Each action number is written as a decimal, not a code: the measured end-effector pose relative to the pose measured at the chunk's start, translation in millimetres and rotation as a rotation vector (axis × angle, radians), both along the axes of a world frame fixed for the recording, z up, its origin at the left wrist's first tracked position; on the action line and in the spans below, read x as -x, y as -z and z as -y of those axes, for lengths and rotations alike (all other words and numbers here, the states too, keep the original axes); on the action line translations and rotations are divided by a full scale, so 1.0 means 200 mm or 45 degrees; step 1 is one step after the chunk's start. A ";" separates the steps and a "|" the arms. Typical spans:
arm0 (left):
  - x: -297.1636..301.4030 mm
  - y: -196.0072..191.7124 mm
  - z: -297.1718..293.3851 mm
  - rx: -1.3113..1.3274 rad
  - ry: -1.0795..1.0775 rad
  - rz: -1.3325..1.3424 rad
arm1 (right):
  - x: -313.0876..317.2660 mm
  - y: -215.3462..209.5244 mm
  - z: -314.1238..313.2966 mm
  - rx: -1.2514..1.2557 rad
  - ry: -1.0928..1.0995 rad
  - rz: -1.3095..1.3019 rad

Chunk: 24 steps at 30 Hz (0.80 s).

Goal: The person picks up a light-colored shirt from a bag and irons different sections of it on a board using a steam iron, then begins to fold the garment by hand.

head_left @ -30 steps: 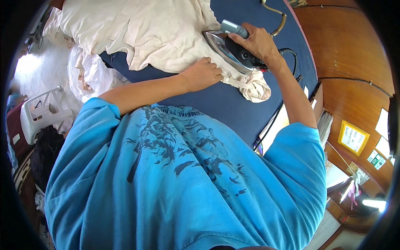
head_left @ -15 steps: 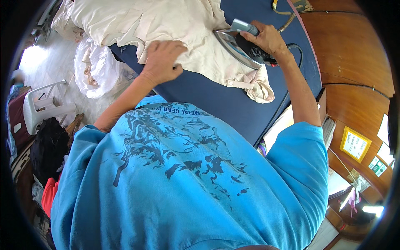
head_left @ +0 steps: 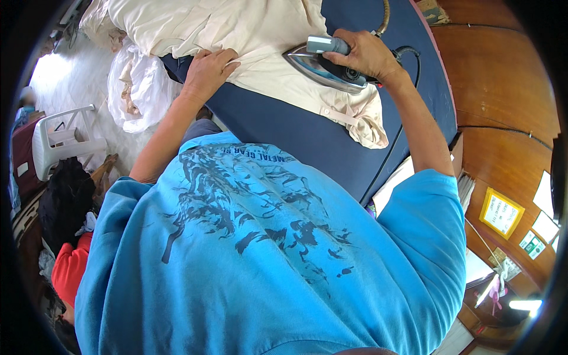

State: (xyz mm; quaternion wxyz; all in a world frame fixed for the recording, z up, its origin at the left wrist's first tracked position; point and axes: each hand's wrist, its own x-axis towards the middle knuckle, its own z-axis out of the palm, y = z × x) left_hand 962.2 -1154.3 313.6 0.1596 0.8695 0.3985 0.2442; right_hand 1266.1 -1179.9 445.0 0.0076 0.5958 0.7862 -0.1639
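A cream shirt (head_left: 266,74) with a soft sheen lies spread over a dark blue ironing board (head_left: 284,124). Its sleeve stretches to the right, ending in a buttoned cuff (head_left: 340,115) and a crumpled end. My right hand (head_left: 370,56) is wrapped round the grey and black handle of a steam iron (head_left: 322,72), whose metal soleplate rests on the sleeve. At the near edge of the cloth, my left hand (head_left: 208,74) pinches the fabric between thumb and fingers, drawing folds toward it. The underside of the iron is hidden.
A hose (head_left: 386,18) and black cord (head_left: 418,71) run from the iron at the right. Left of the board stand a white plastic bag (head_left: 142,94) and a white plastic stool (head_left: 65,142). A wooden wall (head_left: 503,77) rises at the right.
My left hand has moved left and closed on the shirt's near edge, pulling folds into it. The iron has slid left and slightly away along the sleeve with my right hand.
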 end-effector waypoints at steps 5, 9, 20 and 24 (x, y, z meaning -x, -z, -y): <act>0.00 -0.02 -0.02 0.205 -0.066 0.013 | 0.22 0.05 0.01 -0.049 -0.301 0.001; 0.01 0.00 -0.02 0.264 -0.136 -0.022 | 0.39 0.03 0.01 0.079 -0.373 0.013; -0.04 0.01 -0.01 -0.087 -0.162 -0.146 | 0.01 -0.03 0.29 0.132 -0.100 0.006; -0.21 -0.12 0.09 -0.399 -0.134 -0.126 | -0.04 0.00 0.23 -0.080 0.438 0.053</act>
